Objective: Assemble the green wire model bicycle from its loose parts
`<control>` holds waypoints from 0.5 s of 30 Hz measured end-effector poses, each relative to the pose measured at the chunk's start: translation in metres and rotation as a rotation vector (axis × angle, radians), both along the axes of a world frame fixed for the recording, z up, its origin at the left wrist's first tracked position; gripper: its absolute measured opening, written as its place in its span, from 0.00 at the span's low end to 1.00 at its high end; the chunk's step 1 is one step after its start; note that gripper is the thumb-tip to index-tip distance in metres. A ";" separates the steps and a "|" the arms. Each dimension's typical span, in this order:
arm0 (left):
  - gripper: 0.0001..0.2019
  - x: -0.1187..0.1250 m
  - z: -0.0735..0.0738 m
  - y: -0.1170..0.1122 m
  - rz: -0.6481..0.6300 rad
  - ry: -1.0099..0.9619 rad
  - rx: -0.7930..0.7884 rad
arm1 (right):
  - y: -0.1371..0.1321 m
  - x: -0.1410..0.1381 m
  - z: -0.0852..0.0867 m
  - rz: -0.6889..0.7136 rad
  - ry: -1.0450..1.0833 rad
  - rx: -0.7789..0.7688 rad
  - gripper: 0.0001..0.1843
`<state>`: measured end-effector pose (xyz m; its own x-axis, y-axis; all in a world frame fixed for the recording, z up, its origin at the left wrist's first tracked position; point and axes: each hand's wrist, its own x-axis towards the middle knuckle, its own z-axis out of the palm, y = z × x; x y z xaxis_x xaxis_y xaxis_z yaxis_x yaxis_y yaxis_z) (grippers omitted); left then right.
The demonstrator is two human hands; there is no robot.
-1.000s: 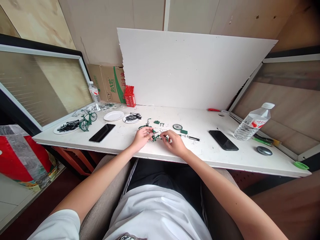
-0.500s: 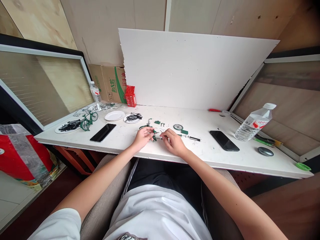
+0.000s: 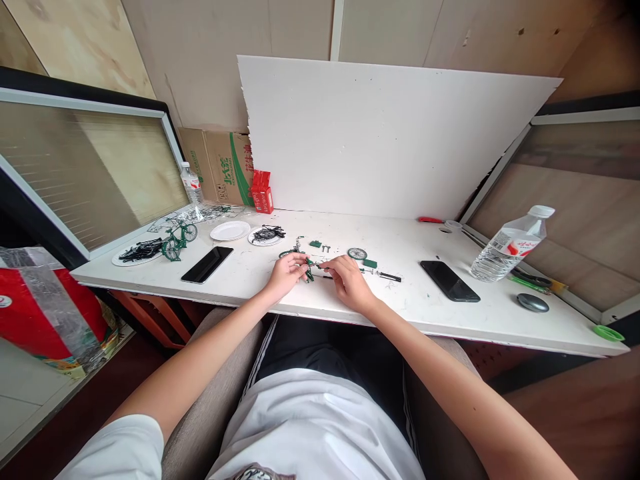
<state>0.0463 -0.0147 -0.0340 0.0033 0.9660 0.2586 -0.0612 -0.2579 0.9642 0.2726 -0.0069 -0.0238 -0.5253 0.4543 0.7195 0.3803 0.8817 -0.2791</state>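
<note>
Between finger and thumb, my left hand (image 3: 286, 276) pinches a small green model bicycle frame (image 3: 309, 272) just above the table's front part. My right hand (image 3: 349, 280) is closed at the frame's right side, its fingertips on a tiny piece too small to name. Behind the hands lie small green parts (image 3: 315, 244) and a spoked model wheel (image 3: 357, 254). A flat green piece (image 3: 369, 264) and a black-ended stick tool (image 3: 389, 277) rest right of my right hand. An assembled green model bicycle (image 3: 179, 239) stands at the left.
Black parts fill two white plates (image 3: 265, 235) at the left; another white plate (image 3: 230, 231) is between them. Phones lie at left (image 3: 207, 265) and right (image 3: 449, 281). A water bottle (image 3: 513, 244) stands right, near a dark round object (image 3: 533, 303). A white board (image 3: 390, 140) leans behind.
My right hand has shifted slightly left and its fingertips now meet the green frame. My left hand stays in place with the frame. The view has moved very slightly.
</note>
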 end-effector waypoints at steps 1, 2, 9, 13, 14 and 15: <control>0.18 0.000 0.000 0.000 0.000 -0.001 0.002 | 0.001 0.000 0.000 -0.004 0.005 0.001 0.20; 0.18 0.000 0.000 0.000 0.001 -0.001 0.003 | 0.001 0.001 -0.001 -0.006 0.011 0.000 0.21; 0.18 -0.001 -0.001 0.000 0.000 0.012 0.002 | -0.001 0.003 -0.004 0.090 0.037 -0.030 0.22; 0.18 -0.001 -0.001 0.000 0.005 0.009 -0.004 | -0.003 0.003 -0.004 0.095 -0.001 -0.002 0.21; 0.19 -0.002 -0.001 0.000 0.006 0.007 -0.005 | -0.003 0.003 -0.004 0.094 -0.006 -0.002 0.21; 0.19 -0.002 -0.001 0.000 0.004 0.006 -0.004 | -0.003 0.003 -0.004 0.093 -0.010 -0.007 0.21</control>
